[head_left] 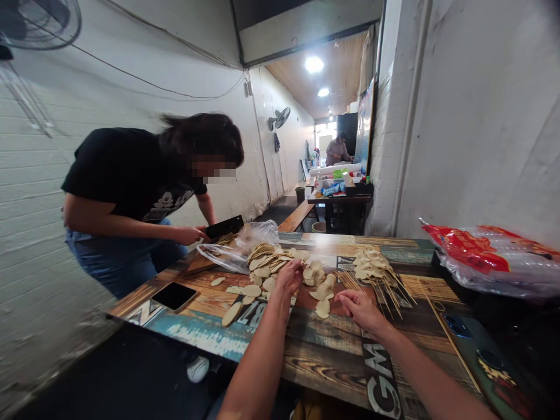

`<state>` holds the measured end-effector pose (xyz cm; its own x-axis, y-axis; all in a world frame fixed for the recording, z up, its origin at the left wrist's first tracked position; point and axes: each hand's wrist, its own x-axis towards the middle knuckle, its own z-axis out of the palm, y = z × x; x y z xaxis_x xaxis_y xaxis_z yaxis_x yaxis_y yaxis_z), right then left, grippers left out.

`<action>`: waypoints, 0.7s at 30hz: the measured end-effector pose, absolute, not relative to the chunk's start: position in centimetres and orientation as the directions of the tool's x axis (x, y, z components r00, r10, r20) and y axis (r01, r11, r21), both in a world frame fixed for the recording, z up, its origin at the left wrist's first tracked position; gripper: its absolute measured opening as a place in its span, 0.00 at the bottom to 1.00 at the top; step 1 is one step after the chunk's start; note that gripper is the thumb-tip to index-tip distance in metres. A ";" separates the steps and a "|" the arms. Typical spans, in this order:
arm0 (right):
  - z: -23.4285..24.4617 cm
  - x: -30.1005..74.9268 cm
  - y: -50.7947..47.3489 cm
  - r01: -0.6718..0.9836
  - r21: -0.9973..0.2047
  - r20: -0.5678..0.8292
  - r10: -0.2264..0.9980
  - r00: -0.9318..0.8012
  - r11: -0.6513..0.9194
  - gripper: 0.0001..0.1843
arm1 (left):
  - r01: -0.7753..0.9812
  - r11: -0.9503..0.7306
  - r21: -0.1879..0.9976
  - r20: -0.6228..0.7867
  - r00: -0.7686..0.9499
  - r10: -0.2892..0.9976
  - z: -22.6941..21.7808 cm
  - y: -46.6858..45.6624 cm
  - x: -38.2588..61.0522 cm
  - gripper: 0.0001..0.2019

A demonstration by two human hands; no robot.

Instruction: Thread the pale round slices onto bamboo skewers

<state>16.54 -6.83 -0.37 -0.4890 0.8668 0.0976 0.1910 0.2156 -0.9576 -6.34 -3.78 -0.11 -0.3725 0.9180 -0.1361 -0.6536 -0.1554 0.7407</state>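
Observation:
My left hand (pixel 290 279) is at the near edge of a heap of thin, pale oval slices (pixel 268 256), fingers closed; whatever they pinch is too small to make out. Several slices (pixel 322 286) lie bunched between my hands, and I cannot tell whether a stick runs through them. My right hand (pixel 361 308) is just right of this bunch, its thumb and fingertips pressed together on something I cannot make out. Beyond it lie bare thin wooden skewers (pixel 347 280). Farther right is a stack of skewered slices (pixel 373 265), the sticks pointing toward me.
Across the table's left corner, a person in black (pixel 131 181) bends over a dark broad blade (pixel 225 227). A clear plastic bag (pixel 258 233) lies beside the heap. A phone (pixel 175 296) lies at left. Red-and-clear packaging (pixel 490 251) and another phone (pixel 475 344) are at right.

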 end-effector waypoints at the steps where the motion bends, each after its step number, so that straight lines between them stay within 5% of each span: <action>1: -0.4 16.5 -6.8 0.186 -0.959 0.098 0.869 -0.484 0.211 0.19 | -0.663 -0.139 0.735 -0.144 -0.354 0.924 -0.1 -3.8 -6.2 0.11; 21: -0.6 16.6 -7.0 0.204 -0.966 0.042 0.880 -0.474 0.156 0.17 | -0.487 -0.348 0.801 0.013 -0.568 0.823 -0.7 -3.4 -4.2 0.17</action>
